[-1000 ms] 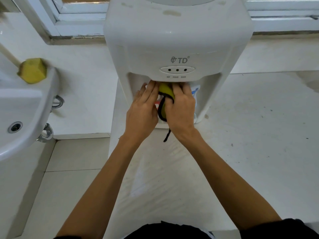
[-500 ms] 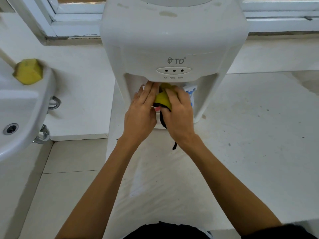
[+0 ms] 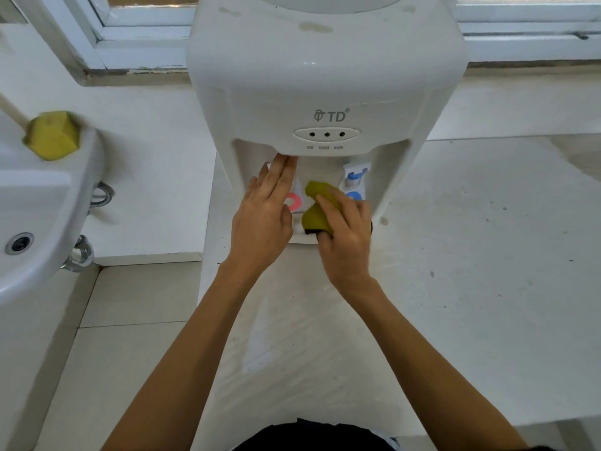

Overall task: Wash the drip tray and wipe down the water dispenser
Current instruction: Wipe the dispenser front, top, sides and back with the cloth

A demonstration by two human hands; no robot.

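Observation:
A white water dispenser stands on a white counter in front of me. My right hand grips a yellow-green cloth with a dark edge and holds it low in the tap recess. My left hand lies with straight fingers against the left side of the recess, its fingertips under the front panel. A red tap lever shows between my hands, and a blue tap stands to the right. My hands hide the drip tray, except for a white edge below the cloth.
A white sink sits at the left with a yellow sponge on its rim. Window frames run along the back. The counter to the right of the dispenser carries small dirt specks.
My right hand has drawn the cloth down and out from under the front panel. The red and blue taps now show. My left hand has stayed in the recess.

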